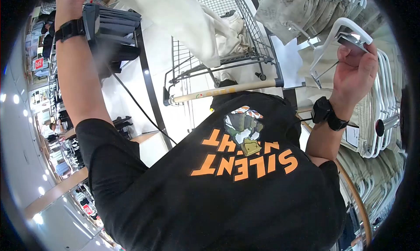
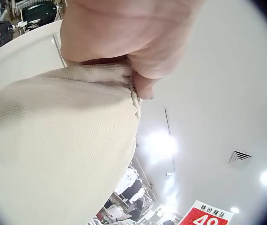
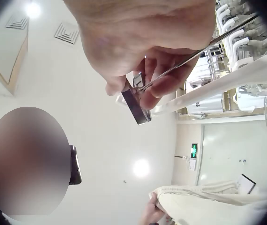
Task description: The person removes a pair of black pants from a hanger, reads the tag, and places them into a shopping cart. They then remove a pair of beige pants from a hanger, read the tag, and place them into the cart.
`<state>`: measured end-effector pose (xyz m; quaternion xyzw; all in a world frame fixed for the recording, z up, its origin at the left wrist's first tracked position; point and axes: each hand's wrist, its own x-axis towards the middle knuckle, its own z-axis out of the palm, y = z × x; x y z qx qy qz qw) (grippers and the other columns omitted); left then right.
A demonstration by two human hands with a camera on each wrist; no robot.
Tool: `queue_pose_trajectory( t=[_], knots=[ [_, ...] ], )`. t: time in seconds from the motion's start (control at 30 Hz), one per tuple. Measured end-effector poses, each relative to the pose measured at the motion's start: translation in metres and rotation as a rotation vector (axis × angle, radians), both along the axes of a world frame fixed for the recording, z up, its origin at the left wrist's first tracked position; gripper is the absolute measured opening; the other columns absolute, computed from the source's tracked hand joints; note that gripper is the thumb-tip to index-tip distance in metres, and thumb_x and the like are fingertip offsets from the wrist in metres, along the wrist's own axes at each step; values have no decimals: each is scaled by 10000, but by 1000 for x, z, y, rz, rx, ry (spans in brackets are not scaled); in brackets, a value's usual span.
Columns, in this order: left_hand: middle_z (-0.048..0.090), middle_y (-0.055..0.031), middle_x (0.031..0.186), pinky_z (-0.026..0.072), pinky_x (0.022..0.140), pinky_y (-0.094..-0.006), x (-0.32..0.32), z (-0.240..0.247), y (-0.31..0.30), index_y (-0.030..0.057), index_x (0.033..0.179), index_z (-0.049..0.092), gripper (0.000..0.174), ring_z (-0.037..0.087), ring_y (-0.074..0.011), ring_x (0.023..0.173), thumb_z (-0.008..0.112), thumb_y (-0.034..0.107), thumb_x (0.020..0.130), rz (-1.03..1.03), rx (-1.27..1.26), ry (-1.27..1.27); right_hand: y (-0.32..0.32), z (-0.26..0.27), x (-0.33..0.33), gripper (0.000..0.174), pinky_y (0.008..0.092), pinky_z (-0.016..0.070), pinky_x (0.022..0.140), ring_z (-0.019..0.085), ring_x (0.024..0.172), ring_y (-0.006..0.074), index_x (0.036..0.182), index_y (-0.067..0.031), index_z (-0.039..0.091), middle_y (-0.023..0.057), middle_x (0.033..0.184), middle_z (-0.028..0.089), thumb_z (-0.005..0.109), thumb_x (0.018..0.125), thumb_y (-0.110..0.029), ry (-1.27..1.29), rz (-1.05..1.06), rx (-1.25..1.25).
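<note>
My left hand (image 1: 72,1), raised at the upper left, grips the waist edge of a pair of cream trousers (image 1: 162,14). Up close in the left wrist view, the trousers (image 2: 63,136) show a fine textured weave bunched under my left hand (image 2: 124,37). Their long pale length hangs across the head view toward the cart. On the right, my right hand (image 1: 356,71) pinches a metal clip (image 3: 136,105) on the bar of a white hanger (image 1: 326,45). Nothing hangs from that clip. From the right wrist view, the trousers' waistband (image 3: 208,190) appears held up at lower right.
A wire shopping cart (image 1: 175,60) with a wooden-looking handle (image 1: 227,90) stands before me, cream clothing (image 1: 236,36) inside. Khaki garments (image 1: 284,14) on white hangers line the right. Dark folded clothes (image 1: 116,28) hang on the left. A red price sign (image 2: 206,216) shows below.
</note>
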<state>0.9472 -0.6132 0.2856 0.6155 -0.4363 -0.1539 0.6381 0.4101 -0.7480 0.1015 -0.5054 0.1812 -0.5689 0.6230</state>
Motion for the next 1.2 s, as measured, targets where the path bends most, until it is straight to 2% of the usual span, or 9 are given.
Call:
queue_pose_trajectory(
  t=[0.17, 0.33, 0.43, 0.53, 0.57, 0.63, 0.7, 1.03, 1.2],
  knots=[
    [691, -126, 1235, 564, 999, -410, -2, -42, 1, 19, 1283, 604, 327, 670, -265, 1135, 577, 267, 1071, -46, -50, 172, 7, -1, -5, 549, 329, 497, 643, 675, 740, 230, 1348, 58, 572, 156, 958, 743, 635, 1035, -389, 2, -30, 2],
    [689, -122, 1235, 547, 1027, -421, 9, -188, 12, 17, 1266, 617, 317, 658, -262, 1158, 609, 251, 1053, -79, -54, 444, 12, -6, -1, 515, 317, 500, 631, 682, 737, 228, 1343, 33, 590, 146, 948, 740, 641, 1033, -375, 27, -58, 25],
    [689, -162, 1208, 558, 970, -374, 8, -306, 42, -77, 1230, 628, 310, 689, -252, 1087, 606, 181, 1060, 171, 332, 423, 14, -10, 2, 526, 325, 505, 627, 692, 746, 231, 1345, 32, 588, 135, 936, 739, 653, 1025, -380, 23, -39, 48],
    [655, -145, 976, 424, 542, -404, -10, -399, 81, -75, 1152, 652, 356, 553, -226, 702, 684, 240, 989, 437, 800, 570, 17, -13, 2, 538, 330, 507, 623, 700, 768, 229, 1342, 40, 585, 133, 1017, 735, 666, 1016, -380, 65, 22, 19],
    [642, -176, 1075, 474, 651, -430, -20, -420, 97, -85, 1209, 620, 475, 569, -269, 815, 734, 292, 943, 402, 860, 705, 19, -13, 2, 544, 332, 507, 622, 703, 781, 229, 1344, 44, 580, 134, 1072, 726, 669, 1014, -379, 76, 30, 33],
    [567, -193, 1321, 445, 959, -488, -77, -387, 101, -70, 1415, 491, 684, 521, -344, 1177, 744, 331, 922, 333, 964, 682, 17, -15, 3, 550, 334, 508, 621, 707, 794, 229, 1347, 49, 575, 134, 1126, 717, 672, 1012, -377, 91, 42, 45],
    [526, -185, 1438, 465, 1034, -493, -100, -381, 117, -56, 1495, 406, 691, 500, -382, 1333, 683, 317, 983, 157, 895, 712, 14, -19, 5, 565, 339, 508, 623, 710, 809, 233, 1352, 58, 562, 134, 1196, 695, 681, 1009, -375, 73, 103, 48],
    [651, -138, 1347, 503, 1031, -318, -213, -278, 158, -4, 1408, 519, 407, 655, -238, 1197, 606, 148, 1041, -4, 602, 759, 28, -11, 47, 600, 312, 532, 607, 697, 796, 221, 1333, 69, 561, 148, 1174, 690, 715, 984, -394, 135, 276, 10],
    [529, -145, 1509, 397, 1167, -430, -288, -238, 156, 42, 1572, 339, 819, 487, -263, 1422, 788, 88, 888, -175, 503, 227, 53, 6, 86, 422, 312, 574, 633, 711, 765, 202, 1318, 53, 577, 152, 1044, 716, 677, 1010, -217, 72, 568, 136]
  ],
)
